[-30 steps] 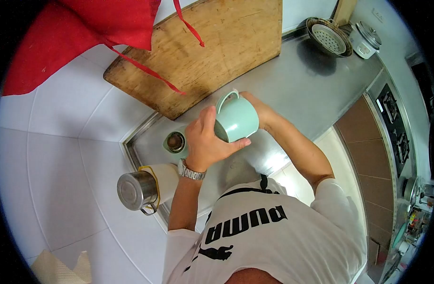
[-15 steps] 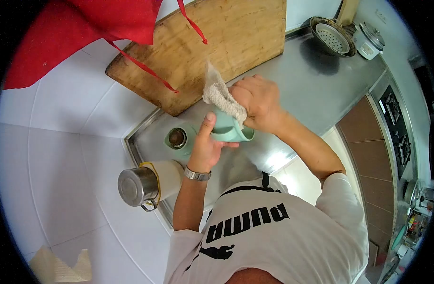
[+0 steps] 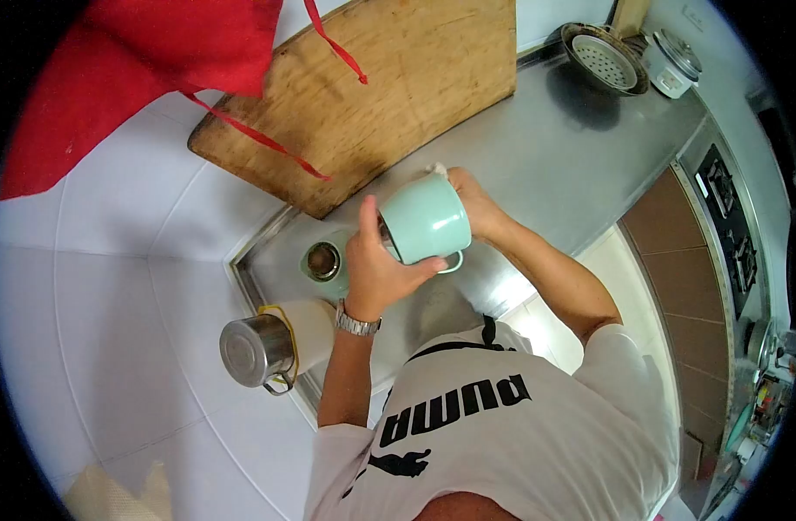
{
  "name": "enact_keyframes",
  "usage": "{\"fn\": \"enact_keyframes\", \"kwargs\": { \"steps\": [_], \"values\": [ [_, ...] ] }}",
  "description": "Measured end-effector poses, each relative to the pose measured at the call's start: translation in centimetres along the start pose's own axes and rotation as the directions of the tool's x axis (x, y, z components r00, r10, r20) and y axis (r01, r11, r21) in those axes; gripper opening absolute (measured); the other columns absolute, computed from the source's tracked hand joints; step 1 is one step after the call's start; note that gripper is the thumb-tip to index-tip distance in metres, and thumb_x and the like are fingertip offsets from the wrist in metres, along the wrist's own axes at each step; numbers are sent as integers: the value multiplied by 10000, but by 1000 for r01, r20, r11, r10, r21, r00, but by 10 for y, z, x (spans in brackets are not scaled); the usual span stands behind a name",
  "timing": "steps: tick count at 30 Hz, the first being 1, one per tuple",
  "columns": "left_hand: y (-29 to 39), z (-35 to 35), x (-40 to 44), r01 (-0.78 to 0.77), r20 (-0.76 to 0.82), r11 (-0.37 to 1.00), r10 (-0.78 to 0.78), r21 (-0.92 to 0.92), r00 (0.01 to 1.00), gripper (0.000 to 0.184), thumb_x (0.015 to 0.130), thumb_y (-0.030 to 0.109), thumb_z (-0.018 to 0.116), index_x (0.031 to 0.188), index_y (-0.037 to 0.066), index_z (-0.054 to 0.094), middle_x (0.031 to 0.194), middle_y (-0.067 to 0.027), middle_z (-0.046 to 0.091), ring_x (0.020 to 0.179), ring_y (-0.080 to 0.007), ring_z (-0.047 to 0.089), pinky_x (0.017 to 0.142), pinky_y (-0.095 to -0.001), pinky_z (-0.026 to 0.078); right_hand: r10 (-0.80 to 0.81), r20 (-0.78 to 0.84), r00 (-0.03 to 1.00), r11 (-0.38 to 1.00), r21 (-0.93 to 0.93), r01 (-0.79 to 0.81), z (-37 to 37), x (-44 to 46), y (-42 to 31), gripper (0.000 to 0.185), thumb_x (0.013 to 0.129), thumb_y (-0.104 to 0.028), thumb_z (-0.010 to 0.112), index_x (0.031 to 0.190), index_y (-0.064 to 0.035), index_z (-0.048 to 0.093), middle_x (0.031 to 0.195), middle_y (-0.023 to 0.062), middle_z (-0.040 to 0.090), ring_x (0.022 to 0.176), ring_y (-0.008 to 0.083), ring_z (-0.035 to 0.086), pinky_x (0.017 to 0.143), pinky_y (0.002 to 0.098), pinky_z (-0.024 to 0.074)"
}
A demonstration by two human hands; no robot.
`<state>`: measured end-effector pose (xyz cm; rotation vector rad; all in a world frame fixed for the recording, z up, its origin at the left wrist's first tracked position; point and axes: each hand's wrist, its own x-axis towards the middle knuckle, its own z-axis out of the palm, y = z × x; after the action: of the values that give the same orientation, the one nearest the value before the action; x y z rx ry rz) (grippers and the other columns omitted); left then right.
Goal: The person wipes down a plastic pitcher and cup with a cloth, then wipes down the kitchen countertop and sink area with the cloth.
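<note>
left hand [image 3: 381, 267], head view: curved around the mug [image 3: 428, 219], thumb against its side.
mug: mint green, tilted, between both hands.
right hand [image 3: 472, 204]: behind the mug, fingers hidden, so its grip cannot be told.
pale cloth [image 3: 437, 169]: a scrap showing beside the right hand.
green vessel [image 3: 328, 258]: just left of the left hand.

My head camera looks down on a shiny metal table [image 3: 546, 156]. A big wooden board [image 3: 381, 95], a green bottle [image 3: 335, 276], a white tub [image 3: 315, 328], a pan [image 3: 602, 62] and a white cooker [image 3: 665, 75] stand on it.
</note>
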<state>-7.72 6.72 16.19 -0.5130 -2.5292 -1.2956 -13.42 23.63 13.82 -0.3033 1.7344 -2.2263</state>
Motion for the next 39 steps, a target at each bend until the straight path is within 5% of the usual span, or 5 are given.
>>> {"fn": "enact_keyframes", "kwargs": {
  "steps": [5,9,23,27,39],
  "values": [
    [-28,15,-5,215,-86,776,-327,-593,941,954,726,675,554,1287,-62,324,1125,-152,550,991,-265,570,846,-360,463,-391,57,919,603,-739,302,-11,-3,-20,111,619,-93,626,720,-64,589,711,107,619,679,314,587,610,380,454],
    [6,1,6,594,398,343,-495,-727,773,681,873,595,376,1214,9,443,1083,-106,569,980,-224,565,805,-355,473,-585,269,765,253,-835,488,-2,-10,-45,259,509,-73,643,751,-59,555,657,122,566,640,351,534,546,420,416],
    [-3,26,5,185,75,186,-481,-965,874,629,889,517,373,1284,28,400,1310,-107,448,1225,-254,401,1038,-412,289,-368,-90,925,803,-532,268,1,-16,-60,272,675,-74,595,940,-14,591,816,157,641,776,292,620,700,369,480],
    [-3,19,9,218,170,4,-608,-976,776,674,816,648,324,1236,136,445,1176,-76,530,1011,-292,548,712,-470,498,-328,-218,919,910,-333,246,-14,-33,-84,264,810,-85,602,1049,22,568,954,38,623,852,112,568,750,262,469],
    [-10,27,7,293,281,-74,-577,-953,767,661,804,667,304,1189,157,471,1087,-90,573,861,-290,598,492,-414,478,-664,-48,747,363,-893,265,-22,-50,-116,301,656,-153,699,888,-10,571,829,140,600,740,328,592,611,368,474]
  ]
}}
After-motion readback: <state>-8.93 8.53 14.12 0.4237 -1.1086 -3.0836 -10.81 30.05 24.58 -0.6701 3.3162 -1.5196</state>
